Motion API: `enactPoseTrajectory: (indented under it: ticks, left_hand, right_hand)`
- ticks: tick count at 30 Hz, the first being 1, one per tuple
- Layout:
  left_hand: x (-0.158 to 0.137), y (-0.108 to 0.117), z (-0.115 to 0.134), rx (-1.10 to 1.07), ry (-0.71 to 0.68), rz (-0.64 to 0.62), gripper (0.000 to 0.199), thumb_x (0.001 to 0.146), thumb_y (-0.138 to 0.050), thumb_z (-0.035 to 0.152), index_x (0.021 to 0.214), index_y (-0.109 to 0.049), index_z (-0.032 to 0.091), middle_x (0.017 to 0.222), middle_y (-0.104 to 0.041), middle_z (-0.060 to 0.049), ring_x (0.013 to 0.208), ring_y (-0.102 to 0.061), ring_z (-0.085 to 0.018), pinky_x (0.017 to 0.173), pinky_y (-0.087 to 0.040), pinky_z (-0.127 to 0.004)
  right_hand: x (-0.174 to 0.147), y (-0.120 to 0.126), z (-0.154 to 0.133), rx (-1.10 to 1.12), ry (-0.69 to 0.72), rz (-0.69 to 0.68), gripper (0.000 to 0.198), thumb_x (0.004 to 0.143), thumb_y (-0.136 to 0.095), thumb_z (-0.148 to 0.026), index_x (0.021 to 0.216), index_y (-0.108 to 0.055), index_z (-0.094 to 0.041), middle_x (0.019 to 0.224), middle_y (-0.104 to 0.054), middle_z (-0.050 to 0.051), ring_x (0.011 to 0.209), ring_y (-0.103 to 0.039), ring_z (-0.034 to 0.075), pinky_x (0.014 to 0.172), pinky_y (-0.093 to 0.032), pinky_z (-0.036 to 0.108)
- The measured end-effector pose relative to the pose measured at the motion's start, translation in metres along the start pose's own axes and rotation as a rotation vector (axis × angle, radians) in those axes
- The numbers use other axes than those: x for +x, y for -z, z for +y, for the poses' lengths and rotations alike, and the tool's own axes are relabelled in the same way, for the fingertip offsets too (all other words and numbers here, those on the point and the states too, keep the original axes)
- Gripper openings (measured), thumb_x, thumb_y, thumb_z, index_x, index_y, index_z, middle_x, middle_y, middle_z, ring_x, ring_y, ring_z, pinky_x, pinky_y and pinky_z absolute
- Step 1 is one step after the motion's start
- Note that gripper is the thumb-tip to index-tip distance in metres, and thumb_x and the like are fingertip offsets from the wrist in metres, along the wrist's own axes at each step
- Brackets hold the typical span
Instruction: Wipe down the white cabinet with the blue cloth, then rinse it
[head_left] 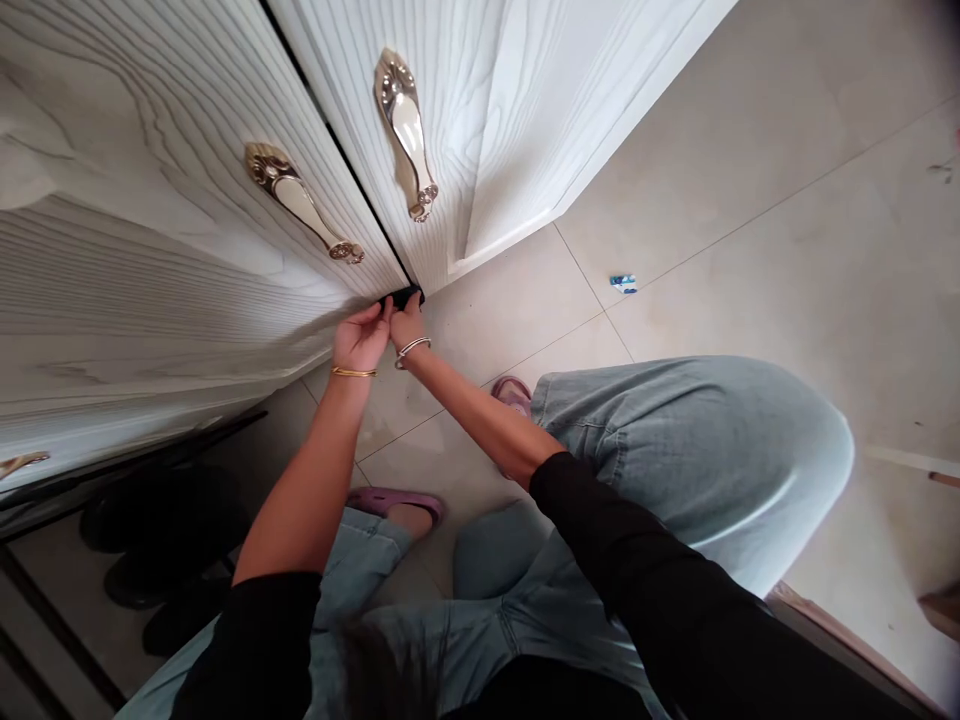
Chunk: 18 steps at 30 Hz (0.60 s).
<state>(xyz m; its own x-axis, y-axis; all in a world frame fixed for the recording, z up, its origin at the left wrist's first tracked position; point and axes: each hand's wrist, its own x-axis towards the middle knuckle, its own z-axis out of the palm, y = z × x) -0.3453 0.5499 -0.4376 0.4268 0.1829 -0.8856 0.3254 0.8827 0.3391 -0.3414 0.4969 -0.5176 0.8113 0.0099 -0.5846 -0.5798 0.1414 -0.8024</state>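
Note:
My left hand [361, 340], with a gold bracelet, is palm up at the bottom edge of the white cabinet door [225, 240]. Its thumb and fingers close on the left end of a small black object [403, 296], whose kind I cannot make out. Right beside it, my right hand [407, 323], wearing a silver bangle, grips the same black object with the thumb on top. The object sits at the lower end of the gap between this door and a second white door [495, 110]. My fingers hide part of it.
Two ornate handles [304, 205] [407, 135] stick out from the doors above my hands. Dark shoes [165, 530] stand on a rack at the lower left. A blue-and-white scrap [623, 284] lies on the tiled floor [705, 290]. My bent knee [795, 430] is at right.

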Motion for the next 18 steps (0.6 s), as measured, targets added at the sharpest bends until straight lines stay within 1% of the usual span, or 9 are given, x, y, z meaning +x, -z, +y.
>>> enactPoseTrajectory:
  ticks: [2, 3, 6, 8, 9, 11, 14, 16, 18]
  left_hand:
    - [-0.038, 0.007, 0.02, 0.045, -0.046, -0.08, 0.043, 0.101, -0.031, -0.001, 0.133, -0.056, 0.012, 0.123, -0.073, -0.012, 0.123, -0.071, -0.014, 0.088, -0.065, -0.017]
    - [-0.058, 0.01, 0.029, 0.076, -0.082, -0.123, 0.041, 0.102, -0.031, 0.0, 0.133, -0.057, 0.011, 0.123, -0.074, -0.012, 0.126, -0.069, -0.015, 0.091, -0.065, -0.019]
    - [-0.108, 0.019, 0.049, 0.173, -0.228, -0.189, 0.043, 0.103, -0.031, 0.003, 0.134, -0.058, 0.017, 0.124, -0.075, -0.01, 0.135, -0.064, -0.016, 0.098, -0.064, -0.023]
    - [-0.124, 0.023, 0.052, 0.196, -0.285, -0.184, 0.048, 0.102, -0.031, 0.002, 0.138, -0.058, 0.02, 0.126, -0.075, -0.009, 0.138, -0.061, -0.014, 0.101, -0.063, -0.023]
    - [-0.126, 0.023, 0.05, 0.192, -0.288, -0.169, 0.05, 0.101, -0.031, 0.001, 0.14, -0.057, 0.021, 0.126, -0.075, -0.009, 0.138, -0.061, -0.014, 0.101, -0.063, -0.023]
    - [-0.117, 0.021, 0.043, 0.16, -0.273, -0.112, 0.05, 0.101, -0.033, 0.001, 0.14, -0.058, 0.02, 0.122, -0.076, -0.01, 0.128, -0.069, -0.016, 0.098, -0.065, -0.024]
    - [-0.094, 0.014, 0.032, 0.082, -0.253, -0.013, 0.043, 0.103, -0.037, 0.003, 0.135, -0.061, 0.017, 0.109, -0.079, -0.009, 0.103, -0.078, -0.016, 0.088, -0.069, -0.027]
    - [-0.088, 0.01, 0.032, 0.027, -0.234, 0.02, 0.039, 0.104, -0.037, 0.004, 0.13, -0.063, 0.015, 0.1, -0.079, -0.007, 0.09, -0.078, -0.013, 0.08, -0.068, -0.022]
    - [-0.097, 0.006, 0.039, -0.014, -0.193, 0.026, 0.034, 0.105, -0.038, 0.006, 0.125, -0.064, 0.013, 0.099, -0.078, -0.006, 0.083, -0.076, -0.009, 0.073, -0.065, -0.013]
  right_hand:
    - [-0.033, -0.019, -0.022, -0.035, 0.072, 0.01, 0.081, 0.089, -0.05, -0.01, 0.161, -0.015, 0.002, 0.17, -0.027, 0.026, 0.163, -0.022, 0.027, 0.136, -0.017, 0.046]
    - [-0.051, -0.029, -0.034, -0.045, 0.113, 0.008, 0.083, 0.091, -0.05, -0.012, 0.162, -0.01, 0.002, 0.173, -0.019, 0.024, 0.165, -0.016, 0.026, 0.136, -0.014, 0.045]
    - [-0.101, -0.046, -0.062, -0.212, 0.348, 0.002, 0.09, 0.097, -0.049, -0.016, 0.165, 0.008, -0.005, 0.176, -0.012, 0.019, 0.166, -0.01, 0.026, 0.135, -0.02, 0.051]
    - [-0.121, -0.046, -0.07, -0.342, 0.504, 0.001, 0.091, 0.099, -0.045, -0.016, 0.165, 0.017, -0.01, 0.177, -0.011, 0.015, 0.166, -0.007, 0.024, 0.134, -0.025, 0.051]
    - [-0.125, -0.043, -0.069, -0.386, 0.547, 0.003, 0.087, 0.1, -0.041, -0.017, 0.165, 0.017, -0.011, 0.177, -0.011, 0.015, 0.167, -0.006, 0.023, 0.134, -0.026, 0.049]
    - [-0.122, -0.036, -0.062, -0.425, 0.557, 0.021, 0.074, 0.102, -0.029, -0.016, 0.166, 0.005, -0.008, 0.175, -0.017, 0.016, 0.166, -0.009, 0.02, 0.134, -0.026, 0.045]
    - [-0.1, -0.028, -0.044, -0.357, 0.461, 0.112, 0.062, 0.099, -0.023, -0.013, 0.16, -0.024, -0.006, 0.162, -0.039, 0.022, 0.157, -0.033, 0.022, 0.128, -0.038, 0.046]
    - [-0.09, -0.029, -0.039, -0.301, 0.415, 0.16, 0.055, 0.097, -0.028, -0.015, 0.15, -0.039, -0.005, 0.145, -0.051, 0.025, 0.144, -0.048, 0.026, 0.119, -0.048, 0.05]
    - [-0.089, -0.035, -0.045, -0.296, 0.434, 0.178, 0.048, 0.095, -0.032, -0.014, 0.14, -0.047, -0.005, 0.133, -0.056, 0.024, 0.133, -0.054, 0.028, 0.114, -0.051, 0.051]
